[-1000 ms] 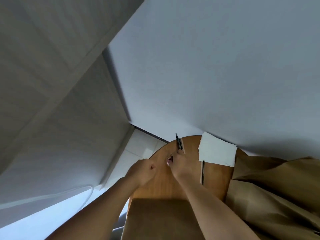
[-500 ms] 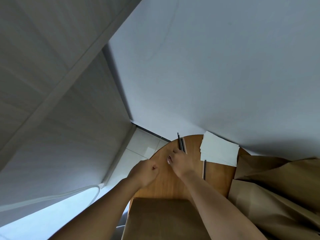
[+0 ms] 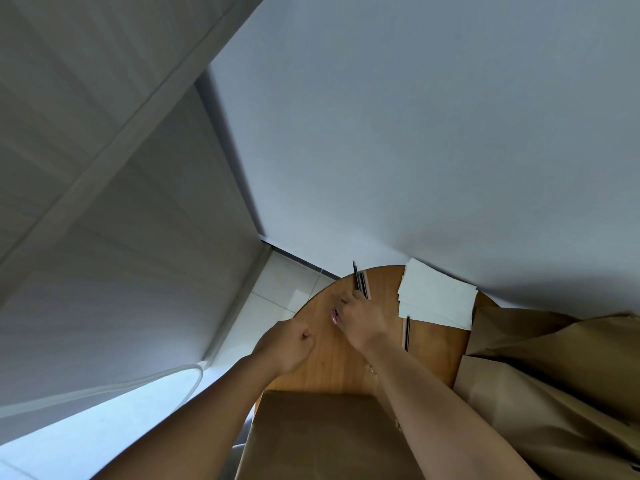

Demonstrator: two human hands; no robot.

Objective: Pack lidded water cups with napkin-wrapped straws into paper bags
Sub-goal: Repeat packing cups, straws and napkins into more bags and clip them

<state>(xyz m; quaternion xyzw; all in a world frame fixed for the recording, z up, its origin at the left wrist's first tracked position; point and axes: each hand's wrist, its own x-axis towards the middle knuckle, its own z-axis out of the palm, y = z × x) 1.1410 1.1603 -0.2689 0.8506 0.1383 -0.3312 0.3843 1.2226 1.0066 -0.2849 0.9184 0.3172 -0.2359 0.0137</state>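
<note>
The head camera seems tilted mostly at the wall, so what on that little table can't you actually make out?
- Cups: none in the head view; whether any stand below the frame cannot be told.
- Paper bags: cut off by the right and bottom edges.
- Right hand: its fingers cover the near ends of the straws, so its grip is unclear.
- Single straw: far end hidden under the napkins.
- Left hand: curled; anything inside is hidden.

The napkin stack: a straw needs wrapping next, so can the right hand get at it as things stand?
Probably yes: the right hand is at the straws, and only bare table lies between it and the napkin stack.
</note>
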